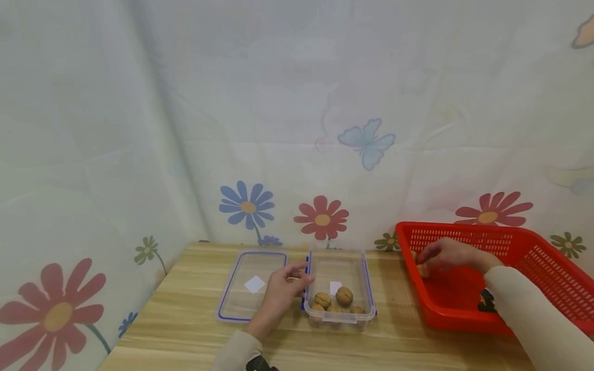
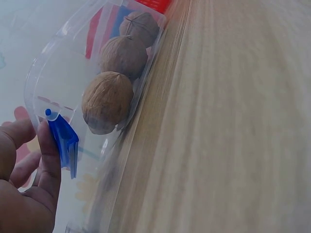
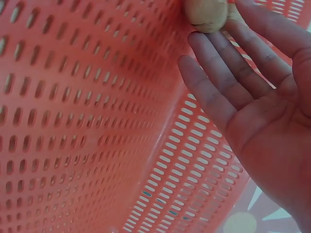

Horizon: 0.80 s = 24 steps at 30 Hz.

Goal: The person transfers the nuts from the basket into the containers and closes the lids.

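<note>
Several walnuts [image 1: 344, 296] lay at the near end of a clear container [image 1: 335, 265], which stood on the wood-grained worktop [image 1: 185, 309]. Of the two hands, the left hand [image 1: 285, 286] held the container's left edge between thumb and fingers, beside a blue clip [image 2: 63, 141]. The right hand [image 1: 450, 254], inside a red basket [image 1: 464, 323], had its fingers nearly straight, their tips touching another walnut [image 3: 206, 12] near the basket's left wall. A white label [image 1: 334, 287] showed in the container and a white sticker [image 1: 254, 284] on the blue-edged lid [image 1: 232, 299] to its left; any writing was too small to read. Behind hung a flowered cloth [image 1: 255, 77] with a butterfly [image 1: 368, 141].
</note>
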Available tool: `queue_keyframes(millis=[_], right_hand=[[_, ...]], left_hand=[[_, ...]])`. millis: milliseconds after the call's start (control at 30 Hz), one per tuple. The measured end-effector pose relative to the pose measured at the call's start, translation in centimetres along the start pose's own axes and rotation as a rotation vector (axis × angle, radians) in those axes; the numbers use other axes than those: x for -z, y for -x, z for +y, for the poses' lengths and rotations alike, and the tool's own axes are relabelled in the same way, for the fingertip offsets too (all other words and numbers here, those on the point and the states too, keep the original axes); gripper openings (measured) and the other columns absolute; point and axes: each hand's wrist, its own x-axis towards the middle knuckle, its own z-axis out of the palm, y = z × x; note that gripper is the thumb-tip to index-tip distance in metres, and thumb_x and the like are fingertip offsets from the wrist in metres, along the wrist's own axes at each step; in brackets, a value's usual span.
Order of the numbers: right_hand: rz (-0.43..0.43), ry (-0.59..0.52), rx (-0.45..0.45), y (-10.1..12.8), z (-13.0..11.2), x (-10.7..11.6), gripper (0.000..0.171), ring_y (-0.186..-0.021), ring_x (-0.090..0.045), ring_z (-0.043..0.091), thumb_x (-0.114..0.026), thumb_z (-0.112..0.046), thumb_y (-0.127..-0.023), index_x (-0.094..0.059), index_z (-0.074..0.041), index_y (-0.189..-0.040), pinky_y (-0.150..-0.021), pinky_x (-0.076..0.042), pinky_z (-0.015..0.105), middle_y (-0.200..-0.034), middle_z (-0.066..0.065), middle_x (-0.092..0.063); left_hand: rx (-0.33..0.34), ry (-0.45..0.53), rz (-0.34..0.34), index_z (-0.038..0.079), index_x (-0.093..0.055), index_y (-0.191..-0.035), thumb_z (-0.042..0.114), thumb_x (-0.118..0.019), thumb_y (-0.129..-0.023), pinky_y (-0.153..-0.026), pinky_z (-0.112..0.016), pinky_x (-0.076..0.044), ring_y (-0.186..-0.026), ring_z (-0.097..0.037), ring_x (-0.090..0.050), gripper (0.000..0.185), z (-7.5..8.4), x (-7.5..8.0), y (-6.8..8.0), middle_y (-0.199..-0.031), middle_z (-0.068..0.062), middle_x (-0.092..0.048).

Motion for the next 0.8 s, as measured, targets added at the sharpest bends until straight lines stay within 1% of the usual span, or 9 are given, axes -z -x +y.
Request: queue_keyframes(millis=[233, 333, 433, 600, 800], right_hand=[[-0.026, 0.038, -0.021, -0.44, 0.00, 0.08, 0.036, -0.097, -0.067, 0.027, -0.082, -0.015, -0.093, -0.073, 0.000, -0.125, -0.094, -0.061, 0.051, -0.110, 0.009, -0.074], [-0.026, 0.033, -0.036, -0.50, -0.13, 0.20, 0.033, -0.096, -0.067, 0.028, -0.082, -0.013, -0.094, -0.074, 0.000, -0.124, -0.095, -0.060, 0.052, -0.109, 0.009, -0.073], [-0.015, 0.052, -0.033, -0.51, -0.15, 0.24, 0.033, -0.095, -0.067, 0.027, -0.082, -0.013, -0.094, -0.074, 0.000, -0.123, -0.095, -0.061, 0.051, -0.110, 0.009, -0.073], [0.013, 0.070, -0.023, -0.47, -0.07, 0.11, 0.034, -0.095, -0.067, 0.026, -0.082, -0.013, -0.093, -0.075, 0.000, -0.123, -0.094, -0.061, 0.051, -0.111, 0.009, -0.073], [-0.026, 0.048, -0.014, -0.43, -0.10, -0.34, 0.039, -0.096, -0.069, 0.027, -0.086, -0.018, -0.090, -0.075, -0.001, -0.123, -0.095, -0.061, 0.050, -0.109, 0.009, -0.075]], left_hand=[[-0.004, -0.015, -0.002, -0.007, -0.067, -0.135, 0.010, -0.080, -0.096, -0.066, -0.027, -0.062, -0.079, -0.015, -0.067, 0.044, 0.00, -0.08, -0.13, -0.102, -0.012, -0.070], [-0.004, -0.014, 0.000, -0.006, -0.067, -0.135, 0.011, -0.080, -0.097, -0.067, -0.028, -0.063, -0.080, -0.017, -0.068, 0.044, 0.14, -0.06, -0.11, -0.102, -0.013, -0.070], [-0.002, -0.012, -0.001, -0.006, -0.067, -0.135, 0.011, -0.080, -0.097, -0.067, -0.028, -0.063, -0.081, -0.019, -0.068, 0.044, 0.21, -0.03, -0.08, -0.102, -0.012, -0.070], [-0.001, -0.002, -0.005, -0.007, -0.066, -0.135, 0.009, -0.080, -0.096, -0.065, -0.027, -0.062, -0.080, -0.018, -0.068, 0.044, 0.11, -0.05, -0.08, -0.100, -0.012, -0.069], [0.003, -0.005, 0.003, -0.007, -0.067, -0.135, 0.011, -0.080, -0.096, -0.065, -0.027, -0.062, -0.080, -0.018, -0.066, 0.045, 0.08, 0.01, -0.04, -0.100, -0.011, -0.069]])
